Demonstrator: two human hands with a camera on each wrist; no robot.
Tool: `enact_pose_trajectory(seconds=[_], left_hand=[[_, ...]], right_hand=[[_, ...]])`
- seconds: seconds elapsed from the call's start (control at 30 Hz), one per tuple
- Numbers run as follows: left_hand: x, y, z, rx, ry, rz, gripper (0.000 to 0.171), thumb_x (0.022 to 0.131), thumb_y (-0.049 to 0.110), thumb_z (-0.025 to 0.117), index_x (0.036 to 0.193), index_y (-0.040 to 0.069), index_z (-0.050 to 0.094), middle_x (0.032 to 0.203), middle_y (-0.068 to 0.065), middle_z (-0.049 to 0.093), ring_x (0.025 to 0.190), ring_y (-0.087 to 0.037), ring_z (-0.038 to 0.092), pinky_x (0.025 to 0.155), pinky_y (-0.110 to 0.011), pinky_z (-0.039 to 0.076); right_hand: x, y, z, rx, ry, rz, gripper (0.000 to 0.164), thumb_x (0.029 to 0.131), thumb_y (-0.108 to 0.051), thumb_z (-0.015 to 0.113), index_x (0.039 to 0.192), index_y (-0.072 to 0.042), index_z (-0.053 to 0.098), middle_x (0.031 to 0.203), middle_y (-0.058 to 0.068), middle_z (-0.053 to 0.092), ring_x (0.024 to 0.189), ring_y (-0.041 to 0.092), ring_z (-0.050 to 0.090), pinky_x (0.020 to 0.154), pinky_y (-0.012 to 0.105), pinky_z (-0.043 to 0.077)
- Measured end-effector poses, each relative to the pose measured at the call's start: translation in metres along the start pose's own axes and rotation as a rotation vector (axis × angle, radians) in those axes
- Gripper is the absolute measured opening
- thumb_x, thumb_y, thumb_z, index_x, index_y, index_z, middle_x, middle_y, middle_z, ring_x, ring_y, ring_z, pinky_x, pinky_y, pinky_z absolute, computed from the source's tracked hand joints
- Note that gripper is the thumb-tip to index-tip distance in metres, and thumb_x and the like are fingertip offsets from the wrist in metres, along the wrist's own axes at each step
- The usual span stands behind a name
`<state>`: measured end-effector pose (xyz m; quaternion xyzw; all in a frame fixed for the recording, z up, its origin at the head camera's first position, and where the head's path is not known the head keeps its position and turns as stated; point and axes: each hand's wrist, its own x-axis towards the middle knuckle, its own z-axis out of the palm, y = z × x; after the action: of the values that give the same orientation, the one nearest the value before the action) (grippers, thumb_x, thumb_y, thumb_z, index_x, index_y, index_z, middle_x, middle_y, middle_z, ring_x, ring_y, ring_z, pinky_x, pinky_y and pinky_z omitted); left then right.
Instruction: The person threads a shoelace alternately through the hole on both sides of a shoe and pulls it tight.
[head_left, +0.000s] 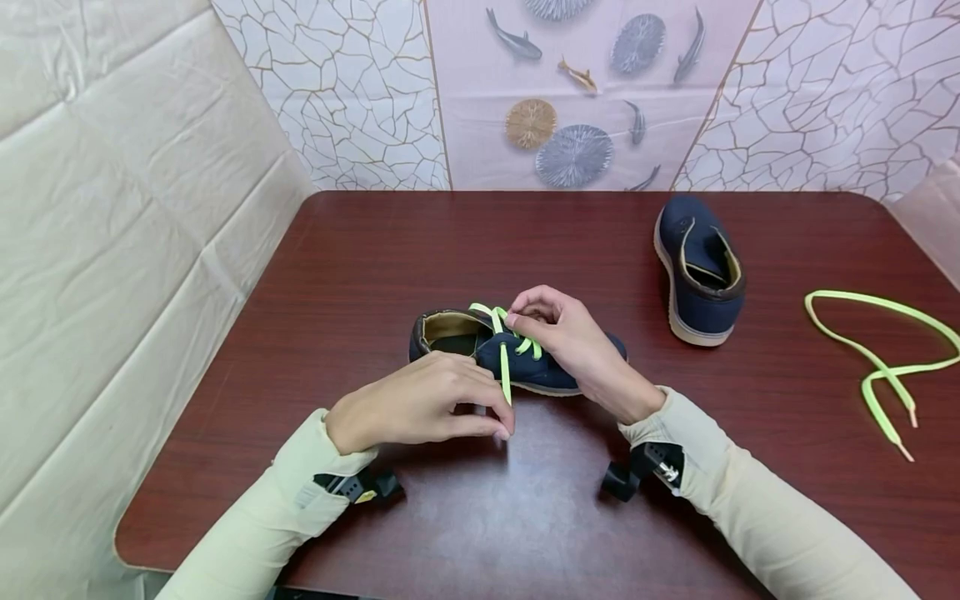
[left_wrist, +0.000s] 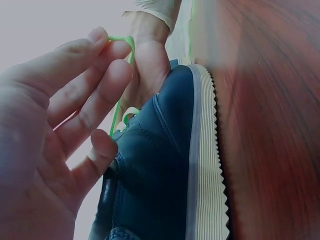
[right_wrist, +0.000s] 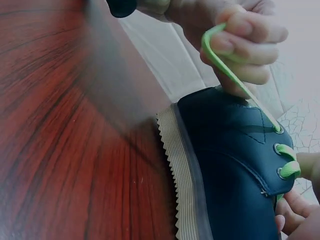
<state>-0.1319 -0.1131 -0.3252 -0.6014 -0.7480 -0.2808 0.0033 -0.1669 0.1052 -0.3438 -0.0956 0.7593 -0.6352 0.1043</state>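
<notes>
While the green lace (head_left: pixel 506 375) is pinched by the left hand (head_left: pixel 427 402), the laced shoe (head_left: pixel 550 372) is seen mid-frame.
Its toe half is overlapped by the right hand (head_left: pixel 577 342), whose grip is unclear.

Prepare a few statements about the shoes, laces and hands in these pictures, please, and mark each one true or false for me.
1. The left hand pinches a flat neon-green lace threaded into a dark blue, pale-soled shoe. True.
2. In the head view, the laced shoe points left. False: it points right.
3. A second dark blue, pale-soled shoe rests on the dark red, wood-grained table. True.
4. That second shoe is laced too. False: no lace shows in it.
5. A loose, pale-tipped neon-green lace lies to the right of both shoes in the head view. True.
6. That loose lace is stretched out straight. False: it curves and crosses over itself.
</notes>
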Motion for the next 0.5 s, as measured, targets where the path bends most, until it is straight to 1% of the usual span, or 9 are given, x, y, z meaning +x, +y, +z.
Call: enact_pose_trajectory(seconds=[0.07,0.13,0.23,0.3,0.33,0.4,0.47,0.5], left_hand=[[0.0002,0.0003,0.0007,-0.040,-0.014,0.000,0.010,0.096,0.032,0.066,0.094,0.025,0.073,0.091,0.021,0.066,0.086,0.007,0.057,0.082,-0.013,0.043],[0.0003,0.0004,0.0015,-0.085,-0.029,-0.004,0.010,0.096,0.031,0.066,0.094,0.024,0.073,0.090,0.021,0.067,0.086,0.010,0.055,0.080,-0.015,0.046],[-0.0002,0.0010,0.0023,-0.136,-0.045,-0.017,0.011,0.097,0.031,0.065,0.095,0.024,0.073,0.090,0.021,0.067,0.086,0.011,0.054,0.076,-0.020,0.050],[-0.0004,0.0016,0.0022,-0.169,-0.054,-0.024,0.011,0.097,0.031,0.065,0.095,0.024,0.073,0.090,0.021,0.067,0.084,0.011,0.054,0.073,-0.025,0.051],[-0.0004,0.0019,0.0020,-0.187,-0.059,-0.025,0.011,0.097,0.031,0.065,0.095,0.024,0.073,0.090,0.021,0.067,0.084,0.011,0.054,0.073,-0.025,0.051],[-0.0004,0.0026,0.0015,-0.225,-0.072,-0.028,0.011,0.097,0.031,0.065,0.094,0.024,0.073,0.089,0.021,0.067,0.083,0.010,0.054,0.070,-0.027,0.052],[-0.0001,0.0033,0.0009,-0.271,-0.086,-0.031,0.012,0.097,0.030,0.065,0.094,0.023,0.074,0.089,0.021,0.067,0.082,0.009,0.055,0.067,-0.028,0.051],[0.0000,0.0038,0.0005,-0.304,-0.093,-0.033,0.011,0.097,0.029,0.065,0.094,0.023,0.074,0.089,0.020,0.067,0.082,0.008,0.055,0.066,-0.028,0.051]], right_hand=[[0.0003,-0.0003,-0.0001,0.007,-0.019,-0.014,0.029,0.094,-0.017,0.068,0.120,-0.005,0.061,0.106,0.005,0.069,0.095,0.016,0.059,0.081,0.025,0.044],[0.0003,0.0000,-0.0012,-0.014,-0.052,-0.028,0.031,0.095,-0.019,0.067,0.124,-0.008,0.062,0.109,0.005,0.069,0.097,0.017,0.060,0.083,0.026,0.045],[0.0003,0.0005,-0.0029,-0.042,-0.090,-0.051,0.027,0.097,-0.022,0.065,0.122,-0.014,0.068,0.113,0.003,0.069,0.104,0.017,0.059,0.089,0.029,0.045],[0.0001,0.0011,-0.0036,-0.046,-0.080,-0.059,0.022,0.097,-0.024,0.065,0.117,-0.017,0.072,0.113,0.002,0.069,0.101,0.016,0.058,0.085,0.029,0.046],[0.0000,0.0014,-0.0038,-0.035,-0.070,-0.058,0.022,0.097,-0.025,0.066,0.115,-0.016,0.073,0.116,0.002,0.069,0.102,0.016,0.058,0.083,0.029,0.046],[-0.0003,0.0020,-0.0041,-0.016,-0.041,-0.051,0.022,0.096,-0.027,0.066,0.114,-0.017,0.074,0.119,0.006,0.069,0.101,0.016,0.057,0.079,0.028,0.047],[-0.0008,0.0027,-0.0043,0.000,-0.018,-0.041,0.023,0.096,-0.029,0.068,0.114,-0.017,0.074,0.121,0.009,0.067,0.096,0.017,0.057,0.073,0.028,0.047],[-0.0010,0.0031,-0.0044,0.008,-0.012,-0.038,0.024,0.095,-0.030,0.068,0.114,-0.017,0.074,0.122,0.011,0.067,0.097,0.016,0.057,0.072,0.028,0.048]])
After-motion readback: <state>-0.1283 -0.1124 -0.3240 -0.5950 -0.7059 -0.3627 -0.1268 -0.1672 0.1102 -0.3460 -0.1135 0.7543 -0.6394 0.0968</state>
